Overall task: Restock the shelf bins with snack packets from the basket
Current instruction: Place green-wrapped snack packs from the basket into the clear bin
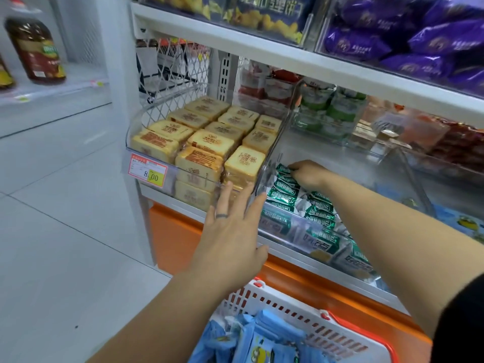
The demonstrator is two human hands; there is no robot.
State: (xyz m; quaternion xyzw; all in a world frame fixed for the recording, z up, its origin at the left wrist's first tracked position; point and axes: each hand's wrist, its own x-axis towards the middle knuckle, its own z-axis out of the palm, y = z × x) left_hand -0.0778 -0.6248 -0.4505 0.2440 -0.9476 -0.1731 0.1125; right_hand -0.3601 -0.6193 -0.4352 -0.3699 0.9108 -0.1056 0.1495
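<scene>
Down low, the white slotted plastic basket (301, 314) holds blue packets (251, 339). Left hand (231, 233), fingers spread, braces the clear acrylic bin (285, 231); right hand (309, 174) pinches a green-and-white snack packet (284, 171), tidying. Next, probably, a reach into the basket.

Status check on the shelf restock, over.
Left hand flat on clear bin front. Right hand pinching green packets inside. Basket below. Nothing blocking.

red-and-yellow paper price tag (148, 172) on clear plastic bin front: "8.00" | green-and-white foil snack packets (284, 197): print too blurred to read | purple packets (392, 43): print unreadable
</scene>
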